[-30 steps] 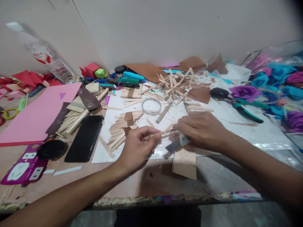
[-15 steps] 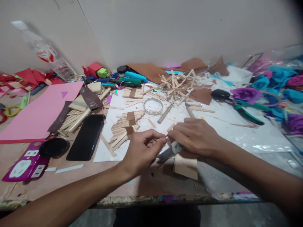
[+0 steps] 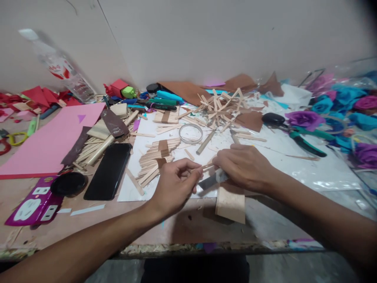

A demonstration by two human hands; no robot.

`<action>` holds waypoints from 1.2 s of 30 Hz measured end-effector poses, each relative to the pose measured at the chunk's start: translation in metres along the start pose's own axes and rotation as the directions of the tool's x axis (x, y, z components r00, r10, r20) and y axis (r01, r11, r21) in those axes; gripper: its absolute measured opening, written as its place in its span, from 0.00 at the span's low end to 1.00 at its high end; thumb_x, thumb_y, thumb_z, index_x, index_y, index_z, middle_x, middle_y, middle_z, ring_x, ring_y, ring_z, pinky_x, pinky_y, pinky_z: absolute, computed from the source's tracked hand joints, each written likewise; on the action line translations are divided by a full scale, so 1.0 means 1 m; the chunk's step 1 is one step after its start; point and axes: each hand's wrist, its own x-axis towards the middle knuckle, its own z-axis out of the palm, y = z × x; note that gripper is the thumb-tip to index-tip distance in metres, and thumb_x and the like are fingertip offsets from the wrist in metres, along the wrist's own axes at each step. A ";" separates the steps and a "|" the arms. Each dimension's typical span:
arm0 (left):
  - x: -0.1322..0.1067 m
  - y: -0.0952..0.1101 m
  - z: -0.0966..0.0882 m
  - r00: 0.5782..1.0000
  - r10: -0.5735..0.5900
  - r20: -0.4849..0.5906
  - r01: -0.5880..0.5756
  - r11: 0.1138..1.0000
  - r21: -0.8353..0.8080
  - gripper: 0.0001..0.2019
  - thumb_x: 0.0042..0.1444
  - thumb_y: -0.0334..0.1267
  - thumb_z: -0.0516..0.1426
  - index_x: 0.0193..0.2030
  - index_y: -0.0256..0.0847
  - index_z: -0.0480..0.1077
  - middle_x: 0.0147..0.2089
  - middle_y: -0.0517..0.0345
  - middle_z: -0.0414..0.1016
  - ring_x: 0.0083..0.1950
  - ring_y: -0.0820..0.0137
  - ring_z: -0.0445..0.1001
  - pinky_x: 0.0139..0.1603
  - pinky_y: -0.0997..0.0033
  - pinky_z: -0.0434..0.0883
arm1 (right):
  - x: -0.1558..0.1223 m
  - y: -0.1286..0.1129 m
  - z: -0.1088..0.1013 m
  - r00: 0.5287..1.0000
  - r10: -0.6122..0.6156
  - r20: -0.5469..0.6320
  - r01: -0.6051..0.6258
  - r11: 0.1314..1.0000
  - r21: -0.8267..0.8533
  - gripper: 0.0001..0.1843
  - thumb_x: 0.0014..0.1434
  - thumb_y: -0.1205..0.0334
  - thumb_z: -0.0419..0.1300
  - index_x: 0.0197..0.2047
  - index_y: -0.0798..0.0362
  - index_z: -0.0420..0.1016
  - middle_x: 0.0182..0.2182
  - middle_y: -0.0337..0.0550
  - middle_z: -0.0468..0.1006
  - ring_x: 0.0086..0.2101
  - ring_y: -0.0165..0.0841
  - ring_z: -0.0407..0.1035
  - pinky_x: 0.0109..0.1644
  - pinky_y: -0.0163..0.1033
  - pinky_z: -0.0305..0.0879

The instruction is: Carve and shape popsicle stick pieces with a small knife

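A thin wooden craft stick (image 3: 207, 167) spans the gap between my two hands. My left hand (image 3: 179, 181) pinches its left end between thumb and fingers. My right hand (image 3: 240, 167), closed, is at the stick's other end and grips a flat grey blade (image 3: 209, 181) that slants down to the left below the stick. The blade's handle end is hidden by the fingers. Under it, a small light wooden board (image 3: 231, 202) lies near my right wrist. Left of my left hand is a row of stacked craft sticks (image 3: 153, 157) with brown strips on it.
A black phone (image 3: 107, 171) and a purple socket strip (image 3: 32, 204) lie left. Behind the hands are a tape ring (image 3: 191, 133), a heap of loose sticks (image 3: 220, 106) and green-handled pliers (image 3: 308, 143). Paper flowers (image 3: 306, 119) crowd the right; a bottle (image 3: 63, 70) leans on the wall.
My hands have drawn slightly apart, so more of the stick shows between them. The grey blade has shifted up a little with my right hand.
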 end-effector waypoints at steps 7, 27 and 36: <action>-0.003 0.001 -0.002 0.995 0.101 0.010 -0.102 0.989 0.105 0.08 0.63 0.42 0.65 0.40 0.39 0.81 0.33 0.55 0.82 0.29 0.74 0.76 0.29 0.76 0.71 | -0.001 -0.002 0.001 0.999 -0.033 -0.024 0.035 0.998 0.056 0.15 0.72 0.64 0.51 0.35 0.57 0.74 0.25 0.41 0.72 0.25 0.33 0.58 0.34 0.41 0.50; -0.004 0.006 0.002 0.996 0.029 0.080 -0.034 0.998 0.056 0.11 0.60 0.45 0.67 0.36 0.38 0.80 0.26 0.59 0.74 0.25 0.75 0.67 0.24 0.77 0.61 | 0.004 -0.011 0.006 1.000 -0.007 -0.009 0.007 1.000 0.001 0.15 0.70 0.70 0.49 0.33 0.56 0.73 0.24 0.42 0.72 0.24 0.33 0.57 0.34 0.41 0.50; -0.005 0.006 0.000 0.993 0.046 0.106 -0.053 0.997 0.063 0.10 0.60 0.44 0.68 0.37 0.37 0.81 0.27 0.58 0.75 0.25 0.75 0.69 0.25 0.76 0.64 | 0.003 -0.016 0.011 0.999 0.037 0.007 -0.037 0.999 0.000 0.13 0.68 0.69 0.50 0.32 0.54 0.71 0.23 0.42 0.71 0.23 0.35 0.57 0.32 0.41 0.47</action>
